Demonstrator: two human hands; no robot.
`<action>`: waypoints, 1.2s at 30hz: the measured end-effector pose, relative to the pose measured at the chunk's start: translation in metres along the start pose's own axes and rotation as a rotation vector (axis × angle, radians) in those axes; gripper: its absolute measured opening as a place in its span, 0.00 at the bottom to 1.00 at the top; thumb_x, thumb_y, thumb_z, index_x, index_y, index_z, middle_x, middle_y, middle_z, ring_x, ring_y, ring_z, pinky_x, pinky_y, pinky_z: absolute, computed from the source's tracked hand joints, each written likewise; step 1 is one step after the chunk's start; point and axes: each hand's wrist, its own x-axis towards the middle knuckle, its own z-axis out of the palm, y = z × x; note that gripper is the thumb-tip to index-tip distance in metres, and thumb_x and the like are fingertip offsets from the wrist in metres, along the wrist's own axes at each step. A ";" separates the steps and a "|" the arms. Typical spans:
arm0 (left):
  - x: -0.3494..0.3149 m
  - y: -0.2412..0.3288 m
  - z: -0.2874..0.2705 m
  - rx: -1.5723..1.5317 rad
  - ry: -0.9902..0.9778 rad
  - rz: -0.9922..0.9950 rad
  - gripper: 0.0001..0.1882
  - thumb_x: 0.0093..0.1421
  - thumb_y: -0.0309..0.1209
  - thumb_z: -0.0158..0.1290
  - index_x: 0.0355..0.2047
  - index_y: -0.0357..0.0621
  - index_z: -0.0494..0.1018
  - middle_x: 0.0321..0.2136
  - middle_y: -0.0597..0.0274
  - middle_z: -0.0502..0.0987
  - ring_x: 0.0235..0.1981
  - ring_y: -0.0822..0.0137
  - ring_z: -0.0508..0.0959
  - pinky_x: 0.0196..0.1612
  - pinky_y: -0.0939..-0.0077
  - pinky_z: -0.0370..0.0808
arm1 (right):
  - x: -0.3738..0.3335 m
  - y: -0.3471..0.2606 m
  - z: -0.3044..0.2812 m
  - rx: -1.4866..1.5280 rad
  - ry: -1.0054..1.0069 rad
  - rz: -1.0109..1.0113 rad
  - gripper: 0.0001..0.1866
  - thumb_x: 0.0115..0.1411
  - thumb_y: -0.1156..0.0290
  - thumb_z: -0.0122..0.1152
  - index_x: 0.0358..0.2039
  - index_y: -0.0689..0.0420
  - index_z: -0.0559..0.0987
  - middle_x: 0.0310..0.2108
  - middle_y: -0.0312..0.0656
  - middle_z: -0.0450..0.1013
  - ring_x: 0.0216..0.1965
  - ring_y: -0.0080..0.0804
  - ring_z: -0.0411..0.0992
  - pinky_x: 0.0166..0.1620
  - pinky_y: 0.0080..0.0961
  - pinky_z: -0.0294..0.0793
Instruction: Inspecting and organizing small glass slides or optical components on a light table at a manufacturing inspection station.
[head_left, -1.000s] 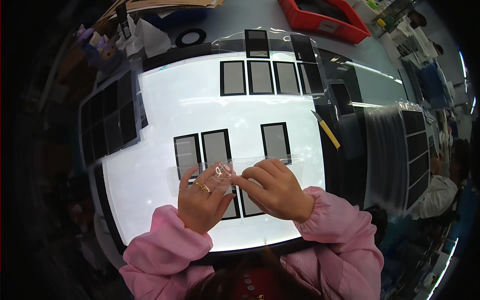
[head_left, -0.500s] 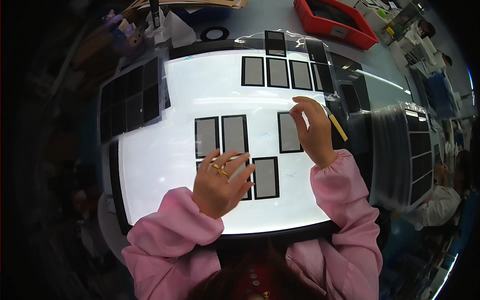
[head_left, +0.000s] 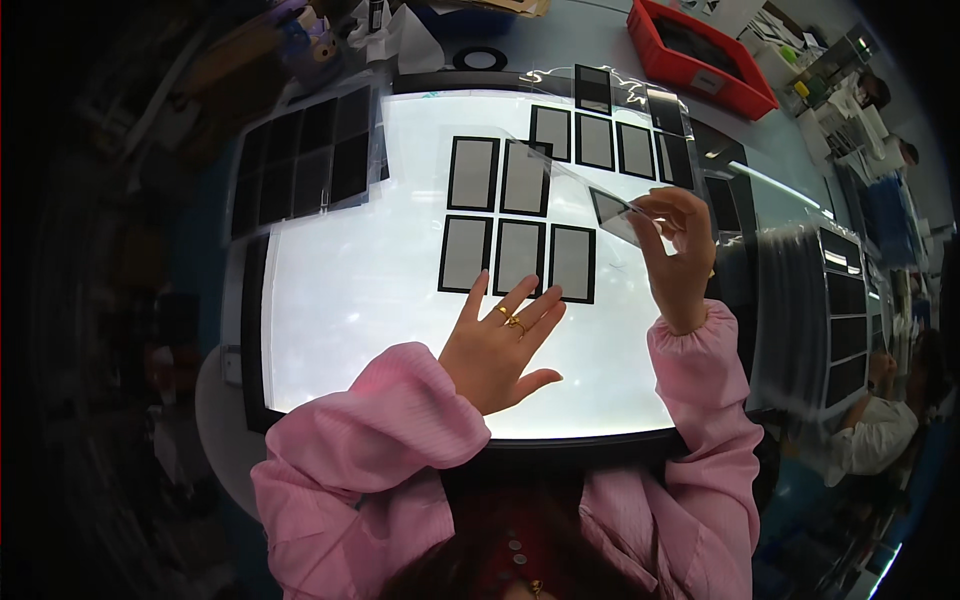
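On the lit white panel (head_left: pixel 350 330) lie several grey rectangles with black borders, in two rows that look to be in a clear plastic sheet (head_left: pixel 570 178). My right hand (head_left: pixel 680 245) pinches the right side of that sheet and holds it up off the light. One dark-framed rectangle (head_left: pixel 610 208) tilts up with it beside my fingers. My left hand (head_left: pixel 505 345) is open, fingers spread, its fingertips at the lower edge of the near-row rectangles (head_left: pixel 520 255). Whether the left fingers press down cannot be made out.
Another clear sheet of framed rectangles (head_left: pixel 594 140) lies at the far right of the light panel. A stack of dark pocket sheets (head_left: pixel 305 155) overlaps its left edge. Behind stand a red tray (head_left: pixel 700 60) and a roll of black tape (head_left: pixel 480 60). More sheets (head_left: pixel 790 310) stand at right, near another person's sleeve (head_left: pixel 875 430).
The sheet of rectangles has moved away from me, and its right side has risen in my right hand. My left hand has shifted right and spread flat. The whole view has shifted slightly.
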 end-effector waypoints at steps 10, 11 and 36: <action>0.003 -0.015 -0.005 -0.073 -0.117 0.053 0.42 0.58 0.58 0.58 0.68 0.57 0.60 0.70 0.73 0.59 0.72 0.65 0.54 0.69 0.29 0.40 | -0.038 -0.045 -0.038 -0.145 -0.427 -0.130 0.15 0.57 0.84 0.60 0.46 0.64 0.81 0.39 0.52 0.81 0.41 0.43 0.82 0.42 0.29 0.82; -0.001 -0.017 0.000 -0.148 -0.119 0.027 0.42 0.58 0.58 0.57 0.68 0.56 0.60 0.70 0.72 0.58 0.72 0.65 0.53 0.70 0.30 0.37 | -0.046 -0.058 -0.046 -0.118 -0.495 -0.161 0.14 0.57 0.83 0.60 0.45 0.64 0.81 0.40 0.51 0.81 0.42 0.45 0.82 0.44 0.32 0.82; 0.000 -0.018 0.014 -0.039 -0.039 0.042 0.42 0.60 0.63 0.49 0.68 0.53 0.60 0.68 0.69 0.61 0.71 0.64 0.56 0.69 0.30 0.28 | -0.086 -0.036 -0.066 -0.131 -0.378 -0.014 0.16 0.52 0.83 0.63 0.43 0.67 0.80 0.40 0.54 0.81 0.45 0.51 0.81 0.47 0.33 0.82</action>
